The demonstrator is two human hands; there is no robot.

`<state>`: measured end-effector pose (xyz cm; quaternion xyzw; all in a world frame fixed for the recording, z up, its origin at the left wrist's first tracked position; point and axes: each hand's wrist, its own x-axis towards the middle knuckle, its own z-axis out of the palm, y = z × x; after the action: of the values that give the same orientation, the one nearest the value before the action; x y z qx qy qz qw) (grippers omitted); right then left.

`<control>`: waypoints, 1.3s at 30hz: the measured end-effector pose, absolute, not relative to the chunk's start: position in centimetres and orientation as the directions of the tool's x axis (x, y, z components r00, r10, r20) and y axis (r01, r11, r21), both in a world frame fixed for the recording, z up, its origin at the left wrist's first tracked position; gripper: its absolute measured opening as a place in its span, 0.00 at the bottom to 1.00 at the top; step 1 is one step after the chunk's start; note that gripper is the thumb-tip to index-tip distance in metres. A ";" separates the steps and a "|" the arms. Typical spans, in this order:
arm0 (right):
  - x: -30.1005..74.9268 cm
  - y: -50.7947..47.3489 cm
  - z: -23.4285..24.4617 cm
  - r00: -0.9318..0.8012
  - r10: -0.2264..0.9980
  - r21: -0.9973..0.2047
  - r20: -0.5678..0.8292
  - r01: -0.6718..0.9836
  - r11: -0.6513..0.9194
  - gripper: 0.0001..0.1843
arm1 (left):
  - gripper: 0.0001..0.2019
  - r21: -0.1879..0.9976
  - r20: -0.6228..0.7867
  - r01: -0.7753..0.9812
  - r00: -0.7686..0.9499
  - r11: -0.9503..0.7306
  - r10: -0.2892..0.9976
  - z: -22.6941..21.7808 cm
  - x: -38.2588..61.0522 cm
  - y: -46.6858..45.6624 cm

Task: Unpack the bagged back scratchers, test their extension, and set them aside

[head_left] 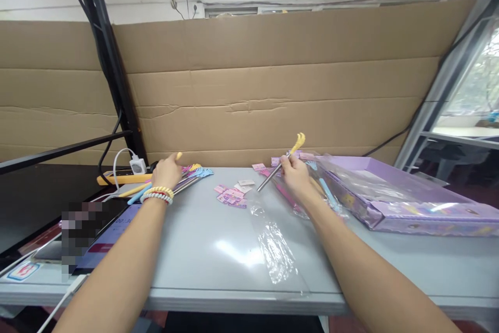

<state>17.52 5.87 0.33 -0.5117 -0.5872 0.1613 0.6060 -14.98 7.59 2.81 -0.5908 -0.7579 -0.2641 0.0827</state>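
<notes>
My right hand (295, 174) is closed around the metal rod of a back scratcher (268, 177). Its yellow claw points up and away, and the rod's lower end slants down to the left. My left hand (167, 173) is curled over the left end of a pile of back scratchers (193, 180) with blue, yellow and pink claws and metal rods. A small yellow tip pokes out past its fingers; what it belongs to is hidden. Beneath my right hand lie clear plastic bags with more back scratchers (329, 195), pink and blue.
Small pink printed cards (233, 196) lie mid-table beside a flat clear plastic bag (275, 247). An open purple box (390, 192) stands at right. A lit phone (111, 237), a white charger (138, 164) and cables are at left. A cardboard wall (273, 89) rises behind.
</notes>
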 end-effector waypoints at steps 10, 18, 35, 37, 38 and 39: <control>14.9 4.8 -0.3 0.095 0.850 -0.801 0.518 0.402 0.443 0.20 | 0.14 0.207 0.397 0.898 -0.441 0.389 0.805 0.5 -17.2 8.8; 14.1 3.6 0.4 -0.025 0.930 -0.923 0.366 0.119 0.366 0.20 | 0.16 0.246 0.679 0.865 0.169 -0.438 0.715 2.0 -9.8 6.0; 12.8 2.9 0.1 -0.128 0.913 -0.867 0.386 0.289 0.407 0.22 | 0.14 0.198 0.618 0.892 0.209 -0.407 0.758 0.6 -5.8 5.0; 12.9 2.6 -0.1 -0.198 0.875 -0.728 0.441 0.491 0.478 0.19 | 0.13 0.183 0.548 0.956 0.094 -0.228 0.831 0.7 -7.7 6.0; 12.9 2.5 -0.2 -0.250 0.854 -0.645 0.457 0.567 0.512 0.18 | 0.13 0.163 0.513 0.975 0.049 -0.153 0.857 0.8 -8.9 6.4; 13.0 2.4 -0.3 -0.305 0.835 -0.573 0.458 0.618 0.539 0.17 | 0.13 0.149 0.489 0.986 -0.003 -0.080 0.872 0.9 -10.0 6.7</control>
<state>12.95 2.43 -0.30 -0.4573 -0.7944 0.1461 0.3721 -9.96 6.70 0.90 -0.6958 -0.6675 -0.2364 0.1199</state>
